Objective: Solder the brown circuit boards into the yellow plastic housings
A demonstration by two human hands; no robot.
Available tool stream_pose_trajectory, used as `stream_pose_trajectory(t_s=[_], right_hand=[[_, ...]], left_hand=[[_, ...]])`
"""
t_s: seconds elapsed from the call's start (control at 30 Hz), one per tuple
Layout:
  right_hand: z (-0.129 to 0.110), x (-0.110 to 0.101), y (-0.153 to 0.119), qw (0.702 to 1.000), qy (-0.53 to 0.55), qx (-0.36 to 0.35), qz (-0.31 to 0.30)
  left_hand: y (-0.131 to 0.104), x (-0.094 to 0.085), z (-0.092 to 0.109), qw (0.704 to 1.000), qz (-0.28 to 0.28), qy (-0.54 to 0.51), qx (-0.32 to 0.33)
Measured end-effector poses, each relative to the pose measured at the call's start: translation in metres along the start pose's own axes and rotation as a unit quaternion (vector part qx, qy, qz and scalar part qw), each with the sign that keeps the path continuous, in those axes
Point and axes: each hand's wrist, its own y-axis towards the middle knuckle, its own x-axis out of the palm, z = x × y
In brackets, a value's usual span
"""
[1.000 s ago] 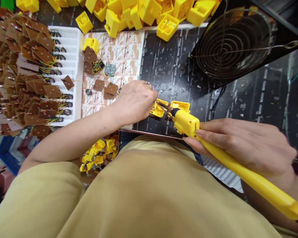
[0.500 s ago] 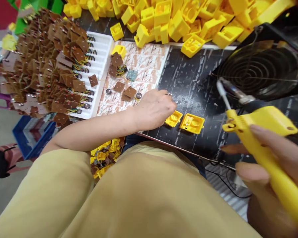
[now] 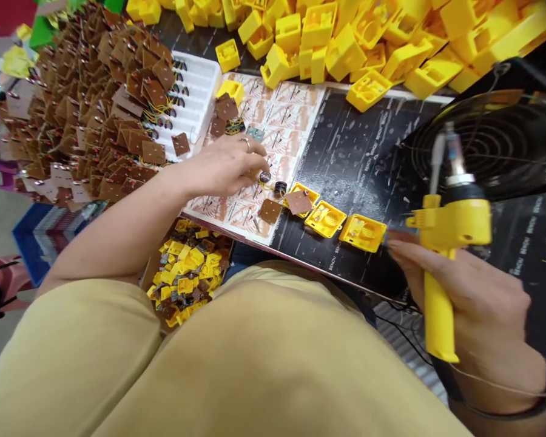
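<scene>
My left hand (image 3: 230, 164) hovers over the printed sheet, fingers bent and somewhat apart, with a small black round speaker (image 3: 264, 176) right by the fingertips. Another speaker (image 3: 280, 188) and a brown circuit board (image 3: 270, 211) lie just to its right. Three open yellow plastic cases form a row: the left case (image 3: 313, 193) has a brown board (image 3: 299, 202) over it, then come a middle case (image 3: 325, 219) and a right case (image 3: 363, 233). My right hand (image 3: 477, 297) grips a yellow soldering gun (image 3: 439, 315), its metal tip pointing up and away.
Yellow cases (image 3: 318, 24) are heaped along the back. A large pile of brown wired boards (image 3: 82, 109) covers a white foam tray (image 3: 200, 79) at left. A black fan (image 3: 477, 133) stands at back right. Below the bench edge sits a box of yellow parts (image 3: 186, 273).
My left hand has moved left from the yellow cases to the sheet, uncovering a board over the left case. My right hand has turned the soldering gun more upright and shifted left.
</scene>
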Motion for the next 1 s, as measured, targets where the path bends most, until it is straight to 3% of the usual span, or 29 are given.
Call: stream_pose_trajectory(t_s=[0.1,0.3,0.4,0.47,0.53,0.63,0.7,0.73,0.8,0.87,0.93,1.0], right_hand=[[-0.001,0.014,0.011,0.998,-0.037,-0.055,0.006],[-0.004,0.041,0.012,1.000,0.003,0.005,0.004],[-0.005,0.041,0.009,1.000,0.000,0.009,0.018],[-0.005,0.037,0.010,1.000,-0.003,0.010,0.014],[-0.008,0.036,0.014,1.000,-0.002,0.011,0.013],[-0.014,0.043,0.025,1.000,0.000,0.008,0.022],[-0.019,0.050,0.035,1.000,0.004,0.001,0.023],[-0.022,0.053,0.039,1.000,0.008,-0.002,0.022],[-0.026,0.054,0.045,0.999,0.018,-0.003,0.027],[-0.029,0.046,0.048,0.998,0.037,0.000,0.056],[-0.031,0.031,0.046,0.995,0.046,0.005,0.093],[-0.032,0.015,0.039,0.993,0.035,-0.004,0.112]], left_hand=[[-0.009,0.006,0.008,0.999,-0.008,0.027,-0.016],[-0.013,0.031,0.002,0.996,0.050,0.059,0.050],[-0.013,0.037,-0.009,0.993,0.104,-0.019,0.052],[-0.014,0.030,-0.014,0.982,0.140,-0.122,0.045],[-0.015,0.019,-0.015,0.951,0.159,-0.267,0.008],[-0.008,0.006,-0.005,0.863,0.170,-0.472,-0.053],[0.003,0.001,0.009,0.817,0.161,-0.551,-0.057],[0.008,0.000,0.016,0.810,0.140,-0.567,-0.053],[0.018,-0.001,0.032,0.835,0.078,-0.543,-0.047],[0.024,-0.002,0.044,0.886,0.037,-0.459,-0.044],[0.027,-0.004,0.053,0.926,0.036,-0.375,-0.039],[0.027,-0.010,0.058,0.946,0.043,-0.320,-0.026]])
